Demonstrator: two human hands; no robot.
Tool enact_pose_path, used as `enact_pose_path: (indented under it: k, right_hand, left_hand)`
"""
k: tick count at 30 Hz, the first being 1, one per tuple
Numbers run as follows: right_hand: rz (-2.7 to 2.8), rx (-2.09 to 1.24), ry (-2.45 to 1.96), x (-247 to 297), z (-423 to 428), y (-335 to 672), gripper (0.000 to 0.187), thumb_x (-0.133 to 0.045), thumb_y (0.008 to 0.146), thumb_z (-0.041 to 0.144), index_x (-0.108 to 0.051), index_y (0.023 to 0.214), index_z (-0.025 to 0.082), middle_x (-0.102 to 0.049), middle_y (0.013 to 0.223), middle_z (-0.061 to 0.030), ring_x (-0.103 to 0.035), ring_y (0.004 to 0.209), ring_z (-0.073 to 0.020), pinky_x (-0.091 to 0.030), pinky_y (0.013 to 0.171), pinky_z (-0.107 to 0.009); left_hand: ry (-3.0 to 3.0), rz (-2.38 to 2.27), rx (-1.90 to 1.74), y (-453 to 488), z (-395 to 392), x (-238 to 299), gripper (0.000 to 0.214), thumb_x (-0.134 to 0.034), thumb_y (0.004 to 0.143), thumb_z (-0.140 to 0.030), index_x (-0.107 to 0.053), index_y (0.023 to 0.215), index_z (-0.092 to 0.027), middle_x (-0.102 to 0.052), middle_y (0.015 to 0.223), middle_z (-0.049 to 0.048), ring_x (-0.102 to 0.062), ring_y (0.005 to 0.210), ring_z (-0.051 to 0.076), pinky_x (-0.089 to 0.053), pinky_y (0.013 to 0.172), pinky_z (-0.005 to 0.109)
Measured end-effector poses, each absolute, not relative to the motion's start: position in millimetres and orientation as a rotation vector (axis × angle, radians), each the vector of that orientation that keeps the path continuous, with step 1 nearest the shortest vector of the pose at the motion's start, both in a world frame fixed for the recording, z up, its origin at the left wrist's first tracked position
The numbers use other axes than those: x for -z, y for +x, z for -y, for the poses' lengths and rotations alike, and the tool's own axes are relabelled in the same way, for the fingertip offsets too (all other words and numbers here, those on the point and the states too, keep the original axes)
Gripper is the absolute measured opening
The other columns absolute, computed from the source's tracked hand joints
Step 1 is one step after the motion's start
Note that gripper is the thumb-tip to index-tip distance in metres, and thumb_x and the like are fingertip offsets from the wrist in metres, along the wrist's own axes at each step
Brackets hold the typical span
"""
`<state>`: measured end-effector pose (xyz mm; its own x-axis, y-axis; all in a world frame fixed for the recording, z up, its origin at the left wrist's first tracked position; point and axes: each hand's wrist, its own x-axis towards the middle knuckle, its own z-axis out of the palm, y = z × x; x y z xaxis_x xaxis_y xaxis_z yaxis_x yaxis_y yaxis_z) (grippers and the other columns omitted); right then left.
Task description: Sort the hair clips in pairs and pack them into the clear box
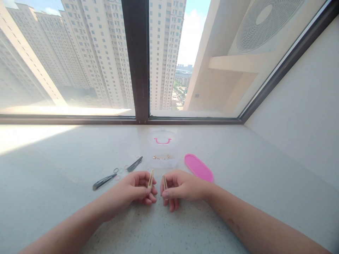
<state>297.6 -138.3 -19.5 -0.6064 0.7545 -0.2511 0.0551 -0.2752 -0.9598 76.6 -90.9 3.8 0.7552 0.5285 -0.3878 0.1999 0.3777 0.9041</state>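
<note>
Pinching a slim, gold-coloured metal hair clip between thumb and fingers, the left hand rests low over a pale, speckled stone sill. The right hand grips a second slim, gold-coloured clip in much the same way, thumb pressed near its lower end. Both clips point up and away from the person, the left one tilting slightly right and the right one slightly left. The two hands are close together but apart, with a narrow strip of sill between them; the remaining fingers curl loosely beneath the clips.

Just beyond the hands sits a clear plastic box, holding a few small gold-coloured pieces too tiny to tell apart. Behind it is its clear lid, swung open, with a curved bright-pink handle. To the right, a flat pink oval piece lies at a slant near the right wrist — its near end is partly hidden by the forearm.

Left of the box lie two long, dark snap-style hair clips, well apart from each other, the farther one nearer the box. Between them are several thin rings — a dark ring and paler ones, whose exact number is hard to tell. Beyond the sill stands a dark brown window frame; sunlight falls across the sill's far-left corner.
</note>
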Motion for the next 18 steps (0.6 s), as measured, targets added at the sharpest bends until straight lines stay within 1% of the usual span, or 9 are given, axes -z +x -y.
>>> enact_pose_path:
  k: [7, 12, 15, 18]
  right_hand:
    - [1.473, -1.953, -1.006, 18.8, 138.2, 296.6, 0.034, -0.072, 0.078, 0.041, -0.055, 0.086, 0.013, -0.065, 0.075, -0.0036, -0.065, 0.059, -0.0107, -0.050, 0.051, -0.019]
    - [1.461, -1.956, -1.012, 18.7, 138.3, 296.0, 0.035, -0.073, 0.076, 0.041, -0.057, 0.088, 0.012, -0.065, 0.075, -0.0034, -0.065, 0.058, -0.0108, -0.050, 0.051, -0.020]
    - [1.453, -1.958, -1.014, 19.1, 138.8, 296.2, 0.035, -0.074, 0.076, 0.040, -0.058, 0.089, 0.012, -0.066, 0.077, -0.0039, -0.065, 0.059, -0.0115, -0.050, 0.052, -0.021]
    - [1.456, -1.955, -1.017, 20.7, 138.9, 296.6, 0.034, -0.074, 0.076, 0.040, -0.057, 0.088, 0.013, -0.066, 0.076, -0.0038, -0.065, 0.059, -0.0121, -0.050, 0.052, -0.021]
  left_hand:
    - [1.199, -0.693, -0.233, 76.0, 91.7, -1.2, 0.018, -0.067, 0.076, -0.014, -0.066, 0.094, -0.017, -0.068, 0.093, 0.0032, -0.065, 0.087, 0.016, -0.050, 0.082, 0.028]
    - [1.180, -0.683, -0.241, 75.9, 91.0, 0.7, 0.017, -0.069, 0.076, -0.017, -0.066, 0.092, -0.018, -0.069, 0.094, 0.0036, -0.065, 0.092, 0.018, -0.050, 0.085, 0.031]
    - [1.179, -0.683, -0.225, 75.8, 90.5, 1.6, 0.019, -0.070, 0.075, -0.018, -0.066, 0.094, -0.018, -0.069, 0.092, 0.0035, -0.066, 0.090, 0.018, -0.051, 0.083, 0.031]
    - [1.200, -0.672, -0.218, 76.1, 90.9, 1.5, 0.017, -0.069, 0.076, -0.020, -0.066, 0.093, -0.018, -0.068, 0.090, 0.0027, -0.066, 0.087, 0.018, -0.052, 0.079, 0.030]
